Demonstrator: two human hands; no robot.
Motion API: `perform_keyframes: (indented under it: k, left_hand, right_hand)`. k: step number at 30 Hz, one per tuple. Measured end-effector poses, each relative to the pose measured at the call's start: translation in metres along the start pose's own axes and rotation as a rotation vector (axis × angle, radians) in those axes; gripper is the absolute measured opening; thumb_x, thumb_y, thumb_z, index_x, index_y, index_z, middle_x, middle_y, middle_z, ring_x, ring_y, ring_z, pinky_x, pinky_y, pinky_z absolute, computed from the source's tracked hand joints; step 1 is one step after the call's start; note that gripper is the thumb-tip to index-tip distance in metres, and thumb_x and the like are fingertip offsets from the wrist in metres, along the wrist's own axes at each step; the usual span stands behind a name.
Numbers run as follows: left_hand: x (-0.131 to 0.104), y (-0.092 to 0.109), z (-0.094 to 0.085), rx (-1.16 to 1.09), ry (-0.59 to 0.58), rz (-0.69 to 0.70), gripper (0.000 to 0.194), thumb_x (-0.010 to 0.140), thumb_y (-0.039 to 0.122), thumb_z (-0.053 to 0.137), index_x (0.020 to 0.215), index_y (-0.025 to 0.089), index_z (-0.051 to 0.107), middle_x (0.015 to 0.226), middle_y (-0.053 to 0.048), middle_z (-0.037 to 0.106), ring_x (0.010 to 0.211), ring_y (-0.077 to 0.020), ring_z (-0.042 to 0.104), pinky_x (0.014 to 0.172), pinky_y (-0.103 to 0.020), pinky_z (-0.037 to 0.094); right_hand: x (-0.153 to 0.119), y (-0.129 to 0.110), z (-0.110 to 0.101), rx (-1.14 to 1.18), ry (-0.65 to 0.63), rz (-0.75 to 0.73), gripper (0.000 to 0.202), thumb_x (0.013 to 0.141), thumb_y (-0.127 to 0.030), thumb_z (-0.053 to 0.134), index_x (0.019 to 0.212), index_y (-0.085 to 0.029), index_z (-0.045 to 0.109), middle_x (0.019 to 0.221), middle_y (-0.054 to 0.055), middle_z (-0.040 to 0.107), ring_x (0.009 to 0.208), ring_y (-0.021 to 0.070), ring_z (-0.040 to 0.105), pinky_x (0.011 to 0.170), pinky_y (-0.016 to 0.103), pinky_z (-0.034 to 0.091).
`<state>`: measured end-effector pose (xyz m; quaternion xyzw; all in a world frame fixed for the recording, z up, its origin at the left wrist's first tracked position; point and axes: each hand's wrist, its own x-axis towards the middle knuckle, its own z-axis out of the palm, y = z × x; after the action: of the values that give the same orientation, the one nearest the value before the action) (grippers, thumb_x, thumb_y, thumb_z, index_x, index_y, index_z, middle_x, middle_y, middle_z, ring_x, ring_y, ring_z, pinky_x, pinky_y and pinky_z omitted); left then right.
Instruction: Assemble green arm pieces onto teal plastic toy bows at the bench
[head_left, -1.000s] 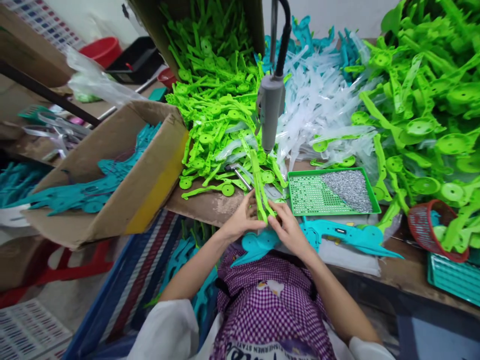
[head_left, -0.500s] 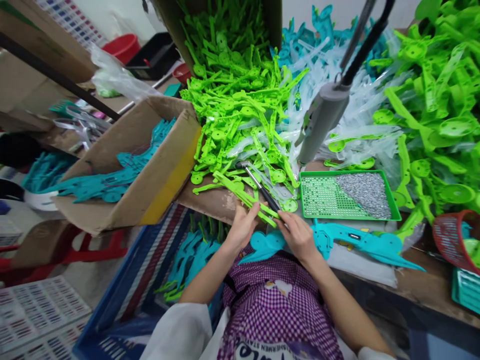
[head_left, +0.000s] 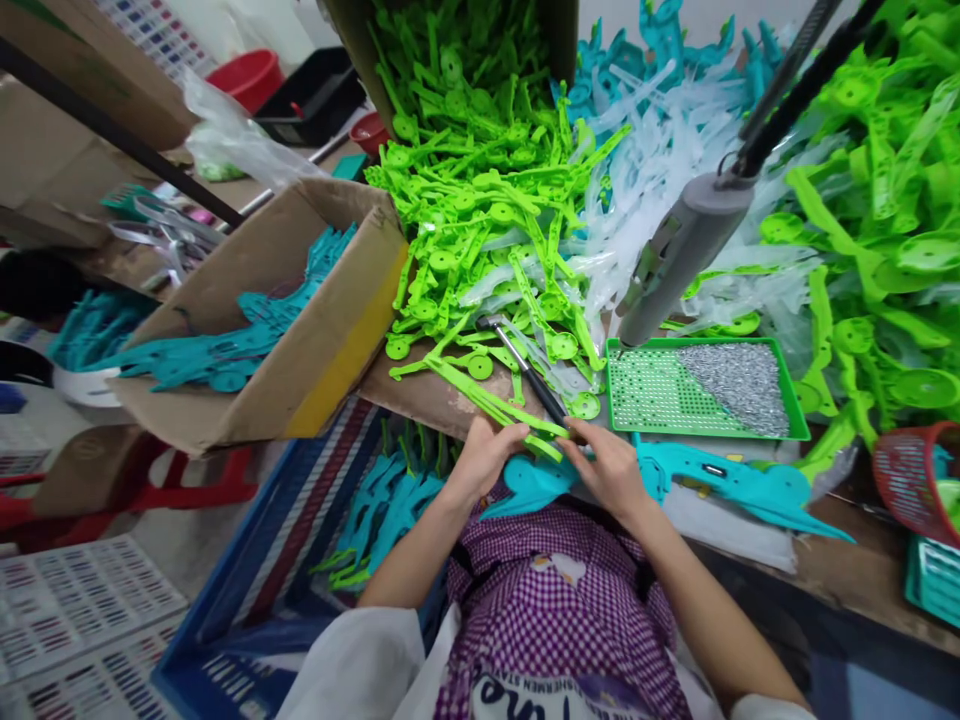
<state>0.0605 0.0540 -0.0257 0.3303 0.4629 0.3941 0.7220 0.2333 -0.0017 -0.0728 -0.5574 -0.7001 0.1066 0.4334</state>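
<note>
Long thin green plastic strips (head_left: pixel 491 402) lie between my two hands, just above a teal plastic piece (head_left: pixel 724 478) on the table edge. My left hand (head_left: pixel 484 455) is closed round their lower middle. The fingers of my right hand (head_left: pixel 600 460) pinch the strips' right end. Beyond the strips lies a black-handled hammer (head_left: pixel 525 370). A grey powered screwdriver (head_left: pixel 684 245) hangs over a green perforated tray (head_left: pixel 705 430) with small silver metal pieces in it. Part of the teal piece is hidden behind my right hand.
A large pile of green parts (head_left: pixel 487 210) spreads behind my hands, with clear plastic bags to its right. At left stand a cardboard box (head_left: pixel 352 320) of teal pieces and a blue crate (head_left: pixel 247 560). A red basket (head_left: pixel 911 480) is at right.
The strips and both hands are slightly lower in the view, and my right hand has shifted a little right. The screwdriver appears further right.
</note>
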Motion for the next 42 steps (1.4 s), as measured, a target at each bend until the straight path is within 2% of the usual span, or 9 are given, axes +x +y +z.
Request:
perform_keyframes:
  k: [5,9,12,15,23,27,32,38,42]
  left_hand:
    - [0.000,-0.003,0.000,-0.051,0.059,0.028,0.032,0.069,0.020,0.076,0.091,0.016,0.054,0.088,-0.001,0.068,0.077,-0.0170,0.068,0.070,-0.033,0.059]
    - [0.000,-0.003,-0.001,-0.044,0.024,-0.004,0.030,0.070,0.023,0.076,0.089,0.015,0.055,0.085,-0.004,0.070,0.078,-0.0203,0.069,0.074,-0.038,0.059]
    - [-0.001,-0.004,-0.004,-0.057,0.025,-0.030,0.032,0.069,0.022,0.077,0.089,0.015,0.053,0.084,-0.004,0.070,0.081,-0.0219,0.070,0.075,-0.039,0.059]
    - [-0.001,-0.005,-0.005,-0.073,0.028,-0.039,0.037,0.069,0.021,0.077,0.095,0.017,0.050,0.090,-0.004,0.070,0.084,-0.0219,0.070,0.076,-0.040,0.059]
    - [-0.004,-0.005,0.003,-0.047,0.008,-0.012,0.037,0.070,0.023,0.075,0.095,0.018,0.049,0.088,-0.001,0.068,0.079,-0.0184,0.068,0.073,-0.036,0.058]
    - [-0.001,-0.011,0.003,-0.024,0.037,-0.003,0.031,0.067,0.021,0.073,0.091,0.016,0.054,0.081,-0.001,0.067,0.071,-0.0164,0.065,0.066,-0.030,0.055]
    - [0.010,-0.016,0.003,-0.072,0.206,-0.025,0.022,0.056,0.012,0.065,0.072,0.017,0.051,0.064,0.005,0.057,0.059,-0.0095,0.055,0.056,-0.021,0.046]
    - [0.022,-0.011,0.007,-0.142,0.169,-0.083,0.020,0.048,0.008,0.060,0.064,0.016,0.050,0.062,0.004,0.056,0.061,-0.0099,0.054,0.060,-0.022,0.044]
    - [0.030,-0.016,0.005,-0.191,0.235,-0.131,0.016,0.046,0.006,0.055,0.054,0.016,0.045,0.056,0.004,0.051,0.058,-0.0093,0.051,0.058,-0.023,0.043]
  right_hand:
    - [0.006,0.002,-0.010,0.332,-0.197,0.255,0.035,0.090,-0.035,0.056,0.123,-0.023,0.057,0.096,0.004,0.072,0.090,0.0187,0.068,0.079,0.032,0.056]
    - [0.009,0.007,-0.012,0.376,-0.214,0.292,0.026,0.088,-0.034,0.059,0.110,-0.022,0.064,0.094,0.006,0.072,0.091,0.0201,0.067,0.081,0.035,0.055]
    - [0.011,0.008,-0.014,0.376,-0.221,0.279,0.015,0.088,-0.033,0.058,0.091,-0.022,0.069,0.084,0.003,0.072,0.087,0.0200,0.066,0.092,0.042,0.051]
    - [0.013,0.008,-0.016,0.408,-0.257,0.279,0.017,0.090,-0.033,0.055,0.086,-0.023,0.068,0.080,0.000,0.072,0.082,0.0193,0.067,0.102,0.047,0.044]
    - [0.011,0.005,-0.019,0.468,-0.205,0.457,0.020,0.089,-0.036,0.054,0.079,-0.021,0.061,0.075,0.000,0.068,0.072,0.0170,0.066,0.069,0.028,0.052]
    - [0.013,-0.002,-0.020,0.420,-0.191,0.459,0.016,0.087,-0.033,0.056,0.078,-0.021,0.062,0.077,0.001,0.069,0.074,0.0177,0.067,0.071,0.029,0.052]
    - [0.014,-0.008,-0.013,0.436,-0.178,0.500,0.013,0.084,-0.030,0.057,0.075,-0.022,0.059,0.079,0.002,0.071,0.074,0.0182,0.068,0.071,0.030,0.053]
    - [0.009,-0.010,-0.004,0.399,-0.116,0.491,0.016,0.086,-0.033,0.055,0.074,-0.022,0.057,0.071,0.000,0.068,0.069,0.0169,0.067,0.069,0.029,0.053]
    - [0.007,-0.012,0.001,0.372,-0.081,0.499,0.014,0.086,-0.033,0.054,0.077,-0.022,0.057,0.073,0.001,0.069,0.068,0.0169,0.066,0.067,0.028,0.052]
